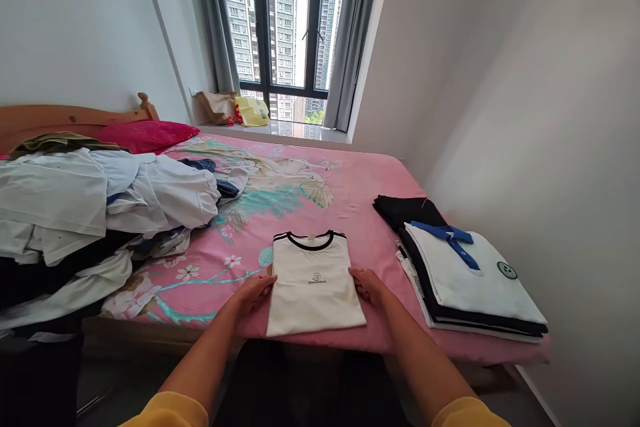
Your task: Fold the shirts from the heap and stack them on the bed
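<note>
A folded cream T-shirt (313, 283) with a black collar band and a small chest logo lies near the front edge of the pink bed (350, 193). My left hand (255, 291) rests at its left edge, fingers curled against the fabric. My right hand (369, 283) touches its right edge, fingers bent onto the cloth. Both forearms reach in from below, yellow sleeves showing at the bottom.
A stack of folded clothes (470, 273), topped by a white shirt with a blue collar, sits at the right of the bed. A heap of unfolded white and dark garments (100, 213) covers the left side. A red pillow (147, 135), window sill bags (235, 109), wall at right.
</note>
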